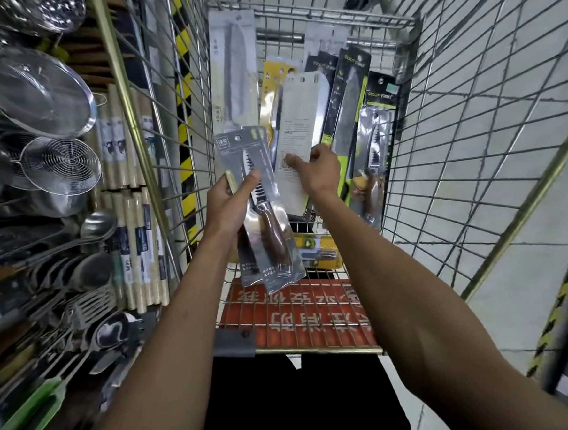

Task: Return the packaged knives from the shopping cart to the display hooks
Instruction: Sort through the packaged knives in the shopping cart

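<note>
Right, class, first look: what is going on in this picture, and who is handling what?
A person leans over a wire shopping cart full of packaged knives. Their left hand holds a grey knife pack lifted above the cart. Their right hand pinches a white pack that stands among the others. Black-and-green packs lean against the far side of the cart. Strainers hang on the shelving to the left.

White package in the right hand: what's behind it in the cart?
The white package, pinched by the right hand, covers most of what lies behind. Showing past its left edge: a yellow-carded package; past its right: a black-and-green knife package.
</note>
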